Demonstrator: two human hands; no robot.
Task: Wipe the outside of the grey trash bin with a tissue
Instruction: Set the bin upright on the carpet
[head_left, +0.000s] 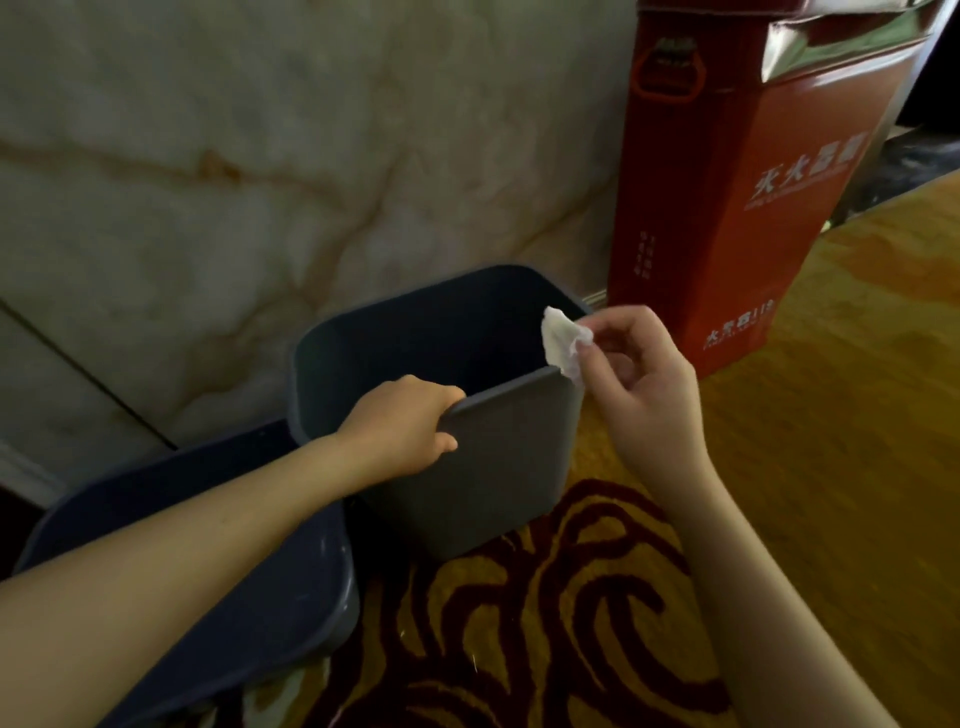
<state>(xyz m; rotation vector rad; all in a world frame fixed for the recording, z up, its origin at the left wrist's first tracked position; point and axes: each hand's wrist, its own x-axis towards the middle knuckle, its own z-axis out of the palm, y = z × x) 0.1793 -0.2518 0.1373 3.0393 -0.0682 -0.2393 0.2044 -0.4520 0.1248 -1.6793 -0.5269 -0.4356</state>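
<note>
Left hand (402, 426) grips the bin (498, 457) rim, right hand (641, 384) pinches a tissue (563, 340) at its corner, between a second bin (291, 587) and red box (737, 197).

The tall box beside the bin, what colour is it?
Red box with white lettering, seen in the head view.

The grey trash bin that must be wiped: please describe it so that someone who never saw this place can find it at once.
Find the tall red box standing against the marble wall. Just left of it, on the patterned carpet, stands the grey trash bin, its near rim gripped by the left hand, while the right hand holds a white tissue at its corner. The other bin lies nearer, under the left forearm.
</note>
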